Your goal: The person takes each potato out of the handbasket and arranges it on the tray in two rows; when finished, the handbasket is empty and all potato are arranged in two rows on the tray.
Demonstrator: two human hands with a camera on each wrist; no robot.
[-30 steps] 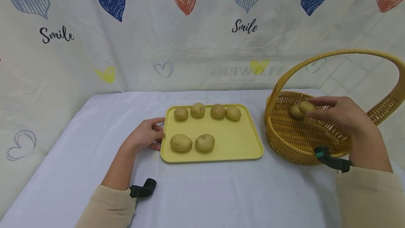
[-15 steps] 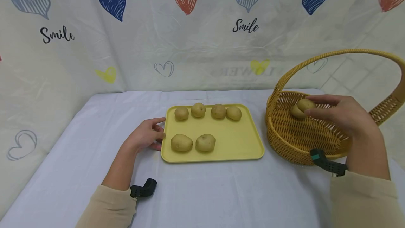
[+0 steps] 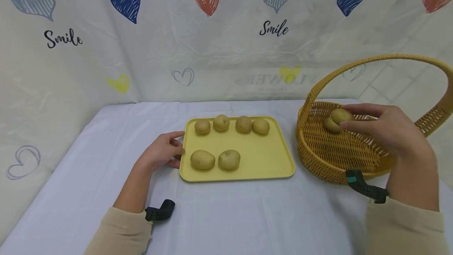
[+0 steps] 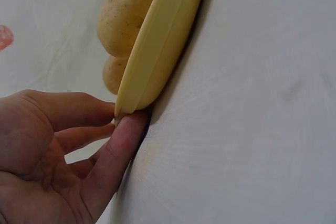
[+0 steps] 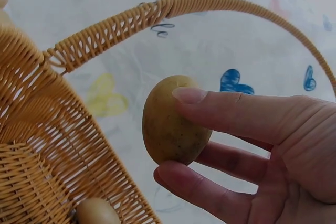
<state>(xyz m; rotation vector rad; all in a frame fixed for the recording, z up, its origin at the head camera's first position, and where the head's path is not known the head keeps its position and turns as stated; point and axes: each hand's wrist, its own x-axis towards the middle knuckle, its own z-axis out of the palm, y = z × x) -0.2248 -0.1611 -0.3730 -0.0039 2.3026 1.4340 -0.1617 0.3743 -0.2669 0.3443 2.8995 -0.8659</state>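
My right hand [image 3: 393, 129] is in the wicker basket's opening, holding a potato [image 3: 341, 116] between thumb and fingers. In the right wrist view, the same potato [image 5: 173, 121] hangs clear of the basket wall, thumb on one side and fingers on the other. Another potato [image 3: 331, 125] lies in the wicker basket [image 3: 339, 154], just below the held one. My left hand [image 3: 161, 150] is at the left edge of a yellow tray [image 3: 262, 156]. From the left wrist, its thumb and a finger pinch the tray's rim [image 4: 152, 56]. Several potatoes [image 3: 202, 159] sit on the tray.
The basket's tall arched handle [image 3: 393, 57] rises over the right hand. A white cloth [image 3: 247, 215] covers the table. Behind it hangs a pale curtain [image 3: 155, 46] printed with hearts.
My right hand has lifted the potato slightly from the one beneath it, and the right wrist has drifted a little. The left hand and the tray have kept their places.
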